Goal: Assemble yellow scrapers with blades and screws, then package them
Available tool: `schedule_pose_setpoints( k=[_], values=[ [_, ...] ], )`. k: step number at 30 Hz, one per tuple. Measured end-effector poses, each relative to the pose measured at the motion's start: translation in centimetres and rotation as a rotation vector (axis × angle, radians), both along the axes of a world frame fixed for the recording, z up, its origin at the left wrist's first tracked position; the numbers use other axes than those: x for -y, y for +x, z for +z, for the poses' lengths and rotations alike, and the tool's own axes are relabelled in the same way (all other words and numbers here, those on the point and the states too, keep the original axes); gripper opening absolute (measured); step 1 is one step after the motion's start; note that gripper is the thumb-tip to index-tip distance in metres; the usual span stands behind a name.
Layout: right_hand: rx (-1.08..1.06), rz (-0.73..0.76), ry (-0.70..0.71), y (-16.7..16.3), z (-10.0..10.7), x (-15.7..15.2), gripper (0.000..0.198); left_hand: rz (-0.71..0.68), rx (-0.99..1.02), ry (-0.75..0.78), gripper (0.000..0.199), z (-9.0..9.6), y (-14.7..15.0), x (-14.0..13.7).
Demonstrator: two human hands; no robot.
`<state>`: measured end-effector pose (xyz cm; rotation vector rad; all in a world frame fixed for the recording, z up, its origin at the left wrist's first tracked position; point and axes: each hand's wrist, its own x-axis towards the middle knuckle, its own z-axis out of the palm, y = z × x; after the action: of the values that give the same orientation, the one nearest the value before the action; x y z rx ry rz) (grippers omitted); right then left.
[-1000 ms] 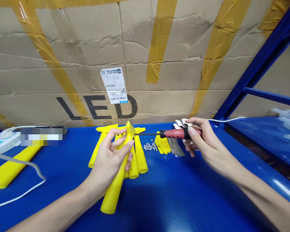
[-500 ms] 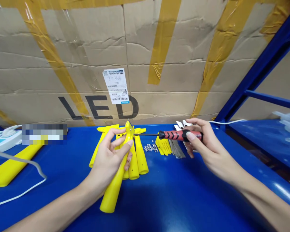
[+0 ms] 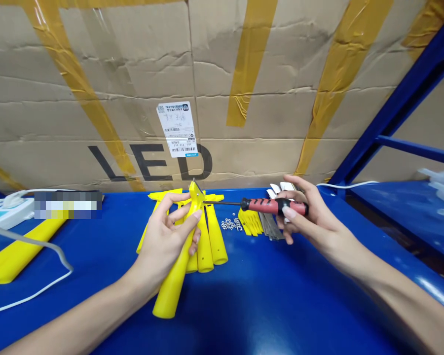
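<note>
My left hand (image 3: 172,229) is closed around a yellow plastic handle (image 3: 170,291), its wide round end tilted down toward me. At the handle's upper end sits a thin metal blade (image 3: 197,186). In my right hand (image 3: 314,217) is a screwdriver (image 3: 270,205) with a red and black grip, held level. Its shaft points left, and the tip meets the handle's head beside the blade; the exact contact is too small to make out. More yellow handles (image 3: 217,241) lie side by side just behind my left hand.
Small nuts and screws (image 3: 231,223) lie beside flat yellow pieces (image 3: 250,223) and grey metal blades (image 3: 270,227). A large cardboard box (image 3: 222,59) stands behind the blue table (image 3: 266,296). At left are a power strip (image 3: 7,209), a white cable (image 3: 40,291) and another yellow piece (image 3: 25,249).
The screwdriver's grip has turned a little in my right hand, whose fingers have shifted on it. The tip stays at the handle's head, and my left hand keeps its hold.
</note>
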<state>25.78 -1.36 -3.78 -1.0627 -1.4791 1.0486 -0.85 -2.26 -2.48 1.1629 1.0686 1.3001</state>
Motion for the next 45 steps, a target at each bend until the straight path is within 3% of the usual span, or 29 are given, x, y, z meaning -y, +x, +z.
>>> schedule_pose_setpoints(
  k=[3,8,12,16,21,25,30,34,39,43,45],
  values=[
    [0.025,-0.095,0.003,-0.1,0.0,0.0,0.056,-0.024,-0.015,0.000,0.045,-0.1,0.0,0.0],
    [-0.028,0.003,-0.033,-0.3,0.3,0.1,0.065,0.006,-0.004,0.004,0.045,-0.2,0.0,0.0],
    [-0.019,-0.073,-0.046,-0.2,0.4,0.2,0.059,-0.006,-0.012,-0.010,0.046,-0.1,0.0,0.1],
    [-0.105,0.056,-0.073,-0.2,0.4,0.2,0.071,0.007,0.008,0.009,0.046,0.2,0.1,0.1],
    [-0.062,-0.077,-0.082,0.0,0.1,-0.1,0.059,-0.005,0.002,0.021,0.047,0.5,0.2,0.1],
    [-0.134,0.070,-0.077,0.2,0.1,-0.1,0.072,-0.002,0.005,0.016,0.049,0.3,0.2,0.2],
    [-0.046,-0.062,-0.050,0.2,0.0,-0.1,0.061,-0.005,0.002,0.005,0.052,-0.1,0.1,0.1],
    [-0.074,0.061,-0.044,0.2,0.1,0.0,0.074,0.007,0.016,0.014,0.052,-0.2,0.0,0.0],
    [0.018,-0.085,-0.057,0.3,0.3,-0.1,0.061,-0.043,-0.028,0.000,0.046,-0.7,0.0,0.2],
    [-0.080,0.041,-0.069,0.4,0.5,-0.1,0.073,-0.013,-0.015,0.011,0.048,-0.7,0.0,0.1],
    [-0.052,0.045,-0.080,0.5,0.4,-0.1,0.066,-0.004,-0.002,0.016,0.050,-0.4,0.0,0.1]
  ],
)
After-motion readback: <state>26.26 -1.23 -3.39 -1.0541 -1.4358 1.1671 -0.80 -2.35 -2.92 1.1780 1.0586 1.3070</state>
